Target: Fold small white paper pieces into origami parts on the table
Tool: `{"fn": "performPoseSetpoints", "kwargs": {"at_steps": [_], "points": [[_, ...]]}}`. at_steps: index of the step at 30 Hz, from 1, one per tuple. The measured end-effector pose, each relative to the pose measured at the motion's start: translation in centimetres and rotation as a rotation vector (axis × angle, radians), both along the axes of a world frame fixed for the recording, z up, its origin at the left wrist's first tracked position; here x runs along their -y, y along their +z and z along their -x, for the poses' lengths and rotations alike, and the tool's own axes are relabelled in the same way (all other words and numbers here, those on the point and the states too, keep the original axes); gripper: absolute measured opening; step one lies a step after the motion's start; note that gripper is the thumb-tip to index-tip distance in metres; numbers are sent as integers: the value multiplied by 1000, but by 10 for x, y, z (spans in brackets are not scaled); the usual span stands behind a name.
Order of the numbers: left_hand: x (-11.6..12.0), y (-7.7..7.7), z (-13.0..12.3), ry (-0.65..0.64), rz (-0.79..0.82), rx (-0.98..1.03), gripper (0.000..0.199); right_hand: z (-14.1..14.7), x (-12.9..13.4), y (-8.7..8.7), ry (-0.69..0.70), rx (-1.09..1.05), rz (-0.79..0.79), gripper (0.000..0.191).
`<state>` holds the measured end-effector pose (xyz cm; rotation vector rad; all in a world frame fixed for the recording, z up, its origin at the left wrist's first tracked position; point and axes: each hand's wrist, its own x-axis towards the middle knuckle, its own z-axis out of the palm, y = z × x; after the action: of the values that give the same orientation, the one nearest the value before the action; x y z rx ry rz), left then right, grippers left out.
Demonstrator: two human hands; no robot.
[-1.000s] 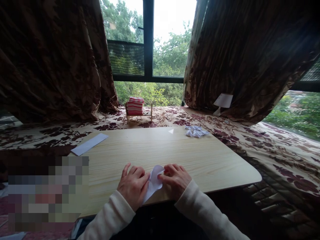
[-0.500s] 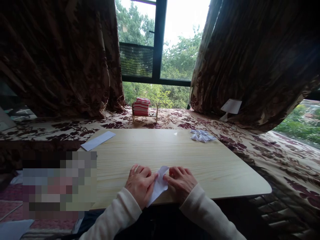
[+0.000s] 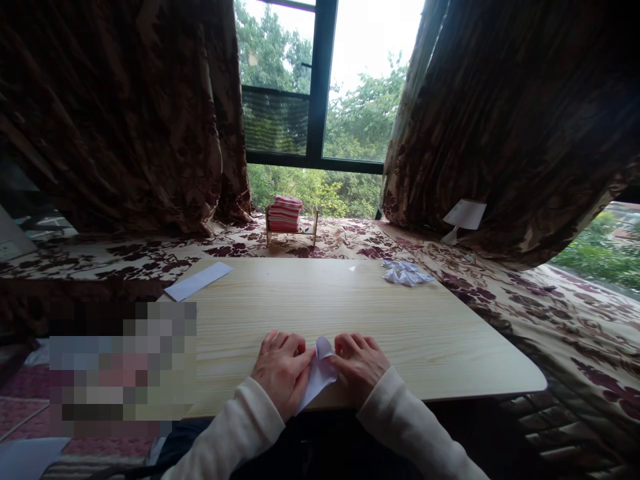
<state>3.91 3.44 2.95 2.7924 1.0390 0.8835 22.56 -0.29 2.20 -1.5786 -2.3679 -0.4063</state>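
Note:
Between my hands, near the table's front edge, is a white sheet of paper [image 3: 318,381] with its top curled over. My left hand [image 3: 281,365] grips the paper's left side, thumb pressed on it and fingers bent toward the tabletop. At the right side, my right hand [image 3: 361,365] pinches the curled part with its thumb, the other fingers bent. The lower tip of the paper reaches the table's front edge. Part of the paper is hidden under my left hand.
The pale wooden table [image 3: 300,293] bears a strip of white paper [image 3: 199,281] at back left and several folded white paper pieces [image 3: 406,273] at back right. Beyond it stand a small rack with striped folded cloths [image 3: 286,213] and a white lamp [image 3: 465,215]. A blurred patch hides the left.
The paper's top now curls over in a rounder loop. My right hand has shifted slightly left, closer to my left hand. The view has moved slightly.

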Motion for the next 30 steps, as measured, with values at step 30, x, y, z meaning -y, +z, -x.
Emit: {"fn": "performPoseSetpoints", "kwargs": {"at_steps": [30], "points": [[-8, 2, 2, -59, -79, -134, 20, 5, -5, 2, -67, 6, 98, 5]]}}
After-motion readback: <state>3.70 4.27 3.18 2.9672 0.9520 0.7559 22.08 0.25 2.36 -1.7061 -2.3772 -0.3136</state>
